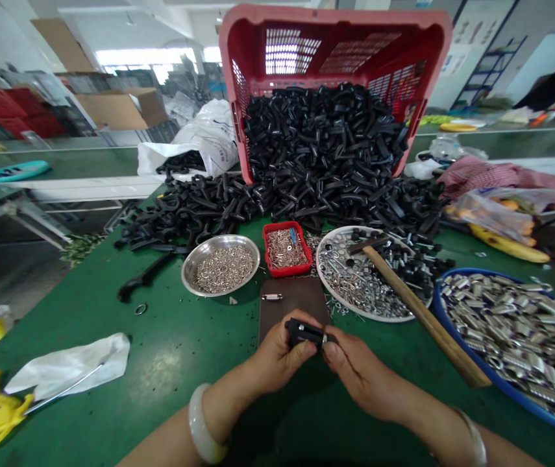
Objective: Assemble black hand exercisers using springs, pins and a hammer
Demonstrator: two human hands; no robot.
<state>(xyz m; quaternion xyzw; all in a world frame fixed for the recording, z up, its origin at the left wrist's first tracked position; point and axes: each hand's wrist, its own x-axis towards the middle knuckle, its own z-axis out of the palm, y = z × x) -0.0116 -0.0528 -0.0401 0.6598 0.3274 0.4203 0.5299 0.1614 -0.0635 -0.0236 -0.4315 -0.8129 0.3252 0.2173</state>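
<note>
The left hand [281,355] grips a black plastic part [305,332], apparently steadying it while the right hand [363,375] pinches its end.

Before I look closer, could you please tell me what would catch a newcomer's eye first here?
Most likely the big red crate at the back of the green table, its open side to the front, black parts spilling out. Next, perhaps, the wooden-handled hammer lying partly over the white tray at right; then the left hand and right hand gripping a black piece at front centre.
</note>
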